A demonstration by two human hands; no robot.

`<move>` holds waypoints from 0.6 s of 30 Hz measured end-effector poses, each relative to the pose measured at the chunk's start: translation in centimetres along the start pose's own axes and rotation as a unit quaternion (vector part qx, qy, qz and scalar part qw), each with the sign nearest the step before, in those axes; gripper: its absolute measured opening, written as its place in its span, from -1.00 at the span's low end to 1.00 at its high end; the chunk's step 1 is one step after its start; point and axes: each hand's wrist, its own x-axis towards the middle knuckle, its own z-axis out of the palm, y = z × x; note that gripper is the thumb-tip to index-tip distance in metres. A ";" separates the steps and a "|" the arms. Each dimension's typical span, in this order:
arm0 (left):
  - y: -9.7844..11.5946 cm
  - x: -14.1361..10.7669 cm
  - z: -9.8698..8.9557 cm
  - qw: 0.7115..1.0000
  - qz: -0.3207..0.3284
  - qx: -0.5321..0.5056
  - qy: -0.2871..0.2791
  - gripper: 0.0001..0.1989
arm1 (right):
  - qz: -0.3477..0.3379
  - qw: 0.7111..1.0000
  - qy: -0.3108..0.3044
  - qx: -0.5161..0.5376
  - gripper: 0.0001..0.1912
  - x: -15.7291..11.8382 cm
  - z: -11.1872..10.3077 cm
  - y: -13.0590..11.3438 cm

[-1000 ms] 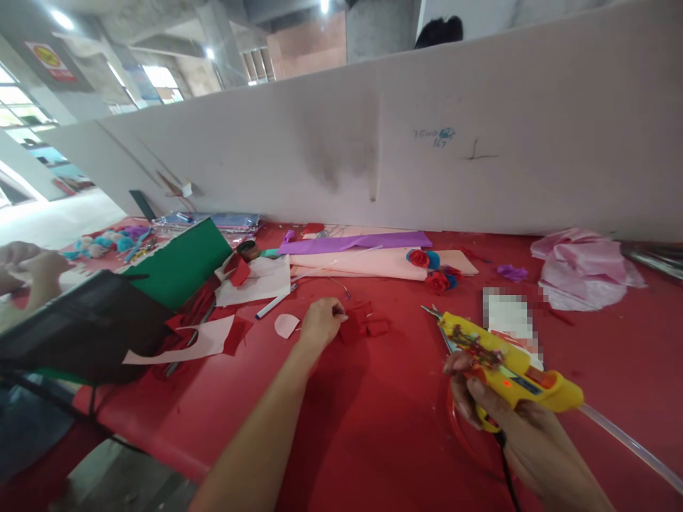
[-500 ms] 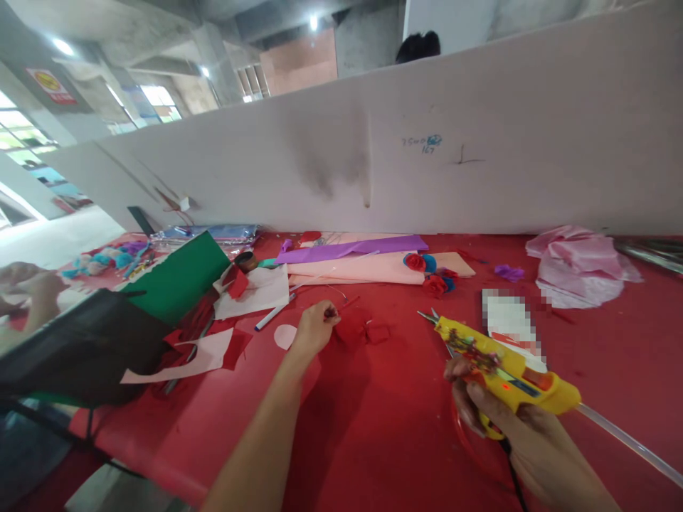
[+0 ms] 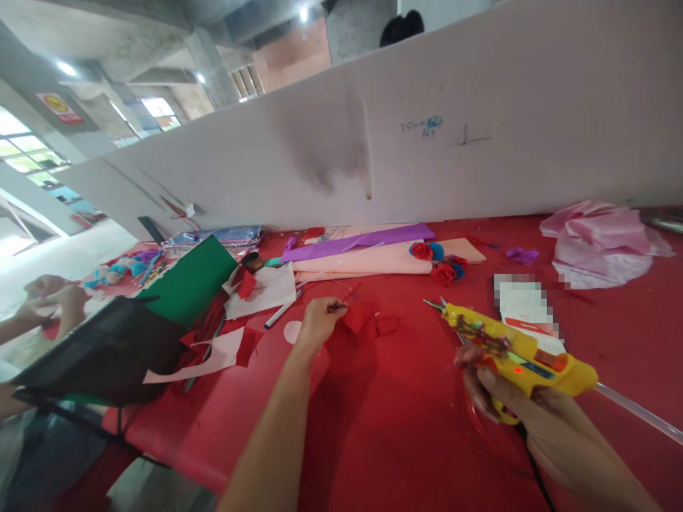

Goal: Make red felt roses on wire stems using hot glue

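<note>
My right hand is wrapped round a yellow hot glue gun, whose nozzle points left and up over the table. A clear glue stick sticks out of its back end. Farther left, my left hand is pinched shut, fingertips at a red piece of crepe paper that blends with the red tabletop. Exactly how the fingers grip it is partly hidden. Another red scrap lies just to the right of it. A pair of scissors shows partly behind the glue gun's tip.
Red and blue paper flowers lie beyond my hands, beside peach paper and a purple strip. A marker, pink offcuts and a black-and-green bag are leftward. Another person's hands show at far left. Pink plastic lies right.
The view has shifted slightly, so most things on the table sit a little farther right. My left hand keeps its pinch, and my right hand still holds the glue gun.
</note>
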 end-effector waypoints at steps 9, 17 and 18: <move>1.2 -0.6 0.0 0.998 0.008 0.066 0.004 -0.83 | 0.019 0.999 -0.040 0.008 -0.73 -0.3 0.2 -0.7; 1.5 -0.6 -0.1 0.997 -0.012 0.079 -0.002 -0.71 | 0.043 0.998 -0.050 -0.001 -0.70 -0.2 0.0 -0.4; 1.5 -0.5 0.0 0.997 -0.013 0.080 -0.003 -0.69 | 0.044 0.998 -0.051 0.000 -0.70 -0.1 -0.1 -0.4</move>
